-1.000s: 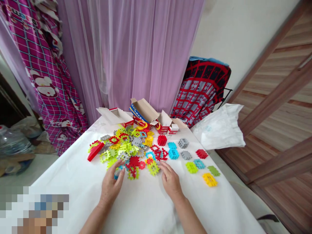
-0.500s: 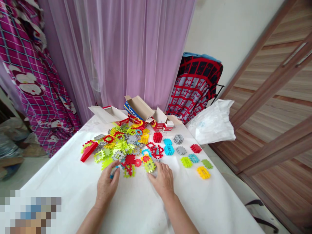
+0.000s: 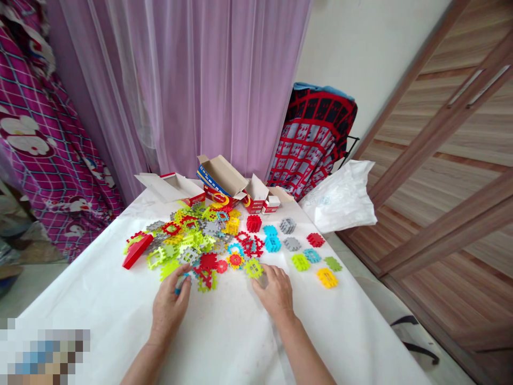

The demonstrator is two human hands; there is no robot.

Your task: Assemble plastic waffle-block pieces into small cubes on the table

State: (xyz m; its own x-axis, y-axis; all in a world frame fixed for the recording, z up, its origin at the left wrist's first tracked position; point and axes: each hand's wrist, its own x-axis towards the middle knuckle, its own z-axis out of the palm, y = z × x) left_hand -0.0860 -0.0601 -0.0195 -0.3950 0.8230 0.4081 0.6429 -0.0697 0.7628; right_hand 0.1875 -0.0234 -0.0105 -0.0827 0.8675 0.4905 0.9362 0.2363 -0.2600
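My right hand (image 3: 276,293) pinches a lime-green toothed plastic building piece (image 3: 253,268) by its right edge, low over the white tablecloth. At the near side of the pile, my left hand (image 3: 171,299) curls with a blue plastic building piece (image 3: 178,291) partly showing between thumb and fingers; most of that piece is hidden. Between the hands lie a flat red square piece (image 3: 208,261), a small red round piece (image 3: 222,266) and an orange-and-red gear (image 3: 235,260). Behind them spreads the loose pile of interlocking pieces (image 3: 196,240) in lime, grey, yellow and red.
Sorted by colour, small stacks stand at right, among them a yellow stack (image 3: 327,278), a blue stack (image 3: 273,244) and a red stack (image 3: 254,223). Open cardboard boxes (image 3: 223,176) line the back, beside a white plastic bag (image 3: 340,200). A red bar-shaped piece (image 3: 137,251) lies left.
My right hand has moved right with the lime-green piece, away from the orange-and-red gear, which now shows fully. My left hand keeps about the same place by the pile. The view has shifted slightly.
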